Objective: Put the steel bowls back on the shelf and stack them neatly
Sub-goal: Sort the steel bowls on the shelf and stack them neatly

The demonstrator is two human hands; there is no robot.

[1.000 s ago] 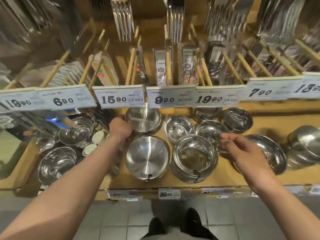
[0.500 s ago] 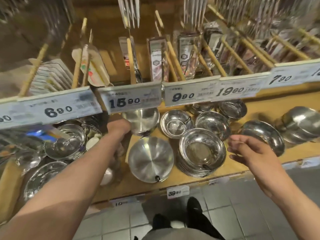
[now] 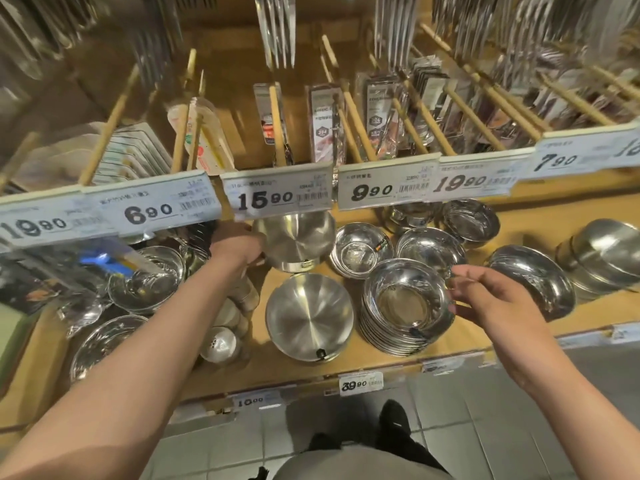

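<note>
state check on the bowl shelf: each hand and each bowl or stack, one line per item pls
left hand: grips the brushed bowl's rim
brushed bowl: tilted, under the 15.90 tag
flat brushed bowl: upright on the shelf, untouched
stack of shiny bowls: nested, upright, near the front edge
right hand: open, beside the stack; contact unclear
wide bowl: tilted, right of the hand

A wooden shelf (image 3: 460,336) carries steel bowls; a wide brushed bowl (image 3: 309,317) sits at the front, a stack of shiny bowls (image 3: 406,308) just beside it; small shakers (image 3: 221,342) lie to the left
</note>
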